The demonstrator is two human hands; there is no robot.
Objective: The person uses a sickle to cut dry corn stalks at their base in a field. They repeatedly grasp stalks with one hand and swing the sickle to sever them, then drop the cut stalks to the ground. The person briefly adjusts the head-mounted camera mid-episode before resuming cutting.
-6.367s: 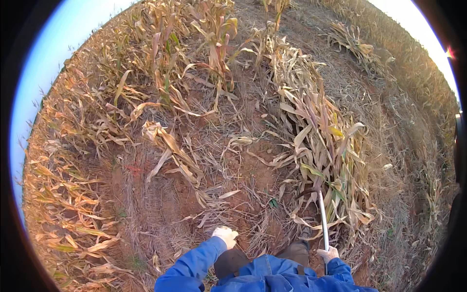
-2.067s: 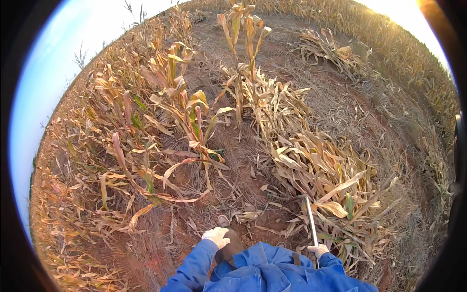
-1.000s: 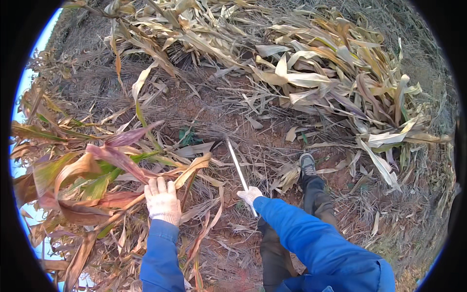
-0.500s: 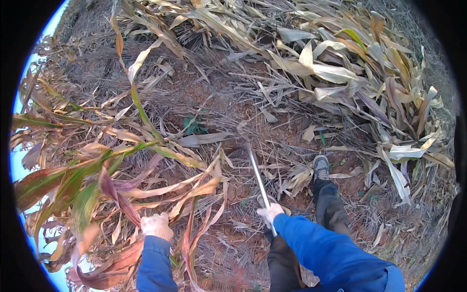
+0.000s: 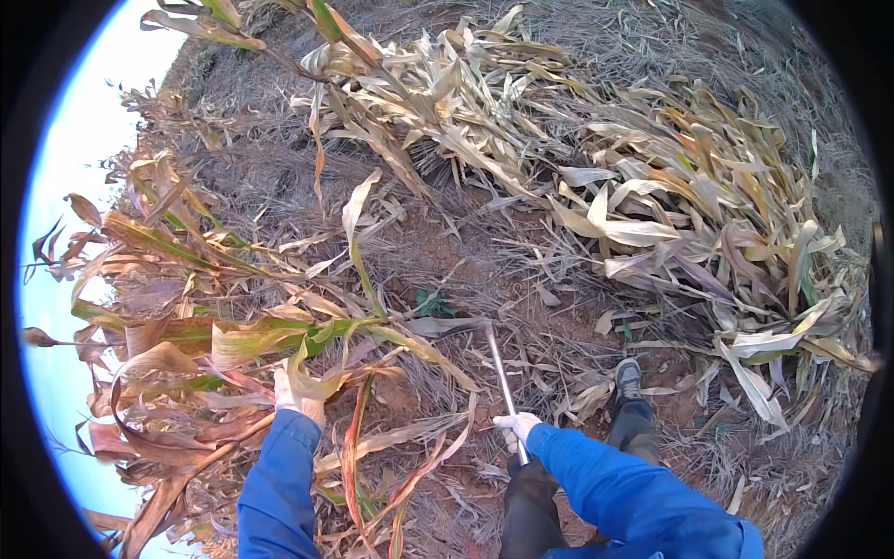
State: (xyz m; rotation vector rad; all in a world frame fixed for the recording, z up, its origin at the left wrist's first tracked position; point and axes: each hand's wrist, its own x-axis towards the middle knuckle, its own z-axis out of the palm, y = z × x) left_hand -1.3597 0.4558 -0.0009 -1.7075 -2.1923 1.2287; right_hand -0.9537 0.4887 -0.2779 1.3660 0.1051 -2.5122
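Note:
My left hand [image 5: 300, 391], in a pale glove, is closed around a corn stalk among the standing dry plants at left. A curled yellow-green leaf [image 5: 312, 380] covers part of its fingers. Long green, yellow and reddish corn leaves [image 5: 256, 343] spread about this hand. My right hand [image 5: 519, 430], also gloved, grips the lower part of a sickle's straight metal handle [image 5: 503, 373]. The sickle's grey blade [image 5: 452, 327] points left from the handle's far end, low over the ground and close to the corn's base.
Cut dry corn stalks [image 5: 689, 214] lie heaped from the top middle to the right. Straw and loose leaves litter the reddish soil [image 5: 438, 244]. A small green weed [image 5: 434, 303] grows beyond the blade. My right shoe [image 5: 629, 377] stands right of the handle.
The view has shifted, so the ground appears lower and farther right. My left hand is farther forward among the corn leaves, still closed. The sickle's blade now lies beside the plants' base.

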